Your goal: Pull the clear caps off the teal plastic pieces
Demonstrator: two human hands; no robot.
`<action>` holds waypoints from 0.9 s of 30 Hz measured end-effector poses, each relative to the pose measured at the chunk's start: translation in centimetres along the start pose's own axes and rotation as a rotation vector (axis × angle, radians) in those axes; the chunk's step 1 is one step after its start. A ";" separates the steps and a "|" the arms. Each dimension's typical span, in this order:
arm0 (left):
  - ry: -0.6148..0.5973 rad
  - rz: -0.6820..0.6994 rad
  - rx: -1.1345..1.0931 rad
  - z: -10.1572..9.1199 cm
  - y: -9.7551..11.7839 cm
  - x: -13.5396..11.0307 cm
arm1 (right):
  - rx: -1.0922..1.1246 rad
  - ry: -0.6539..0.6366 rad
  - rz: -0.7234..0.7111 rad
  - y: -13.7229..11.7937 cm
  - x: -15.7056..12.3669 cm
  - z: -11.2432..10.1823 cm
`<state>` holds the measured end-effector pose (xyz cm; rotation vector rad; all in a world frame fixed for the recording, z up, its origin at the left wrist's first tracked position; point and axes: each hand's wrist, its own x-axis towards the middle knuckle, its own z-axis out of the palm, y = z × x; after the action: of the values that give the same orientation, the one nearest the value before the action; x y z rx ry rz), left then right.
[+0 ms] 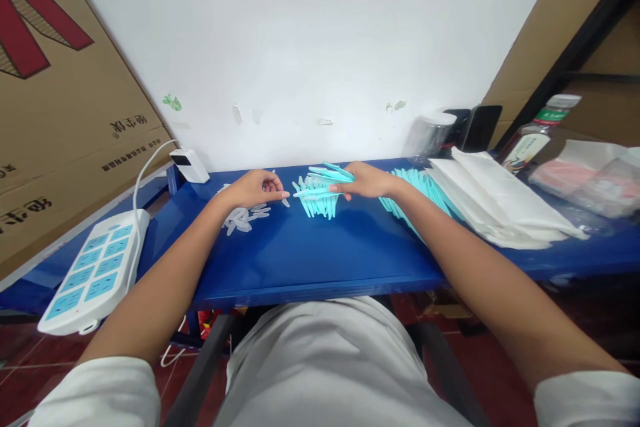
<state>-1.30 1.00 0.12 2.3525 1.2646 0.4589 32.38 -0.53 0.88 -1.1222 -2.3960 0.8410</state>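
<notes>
My left hand [260, 188] is closed in a pinch on a small translucent plastic cap [285, 202], just left of the middle pile. Below and behind that hand lies a loose heap of similar clear caps [240, 219]. Several slim turquoise plastic sticks [320, 192] are gripped in my right hand [363, 181], their tips pointing left toward the cap. Under them, a pile of turquoise sticks [320, 207] rests on the blue table [300, 253]. More turquoise sticks [425, 190] lie in a heap beyond my right wrist, partly covered by the forearm.
White paper-like bags [500, 200] lie at the right, near a bottle [535, 133] and a clear lidded jar [433, 133]. On the left are a white power strip [95, 273], a small white device [190, 165] with a cable, and a large cardboard box [75, 100]. A white wall [320, 47] bounds the back.
</notes>
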 end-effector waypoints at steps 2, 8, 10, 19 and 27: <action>0.017 -0.004 0.037 0.5 0.2 0.0 | 0.002 -0.004 0.000 0.1 0.0 0.0; -0.100 0.083 0.068 1.6 0.1 0.5 | 0.002 -0.007 -0.018 0.1 0.1 0.1; -0.141 0.058 0.035 1.7 -0.2 0.5 | -0.002 -0.003 -0.018 0.0 0.1 0.1; -0.166 -0.004 0.004 1.9 0.4 0.2 | -0.014 -0.016 -0.001 0.2 0.2 0.1; -0.021 0.011 -0.049 2.5 0.1 0.6 | -0.010 -0.011 -0.018 0.1 0.1 0.1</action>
<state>0.30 0.94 -1.94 2.3189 1.2176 0.4623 32.31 -0.48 0.77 -1.1001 -2.4184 0.8330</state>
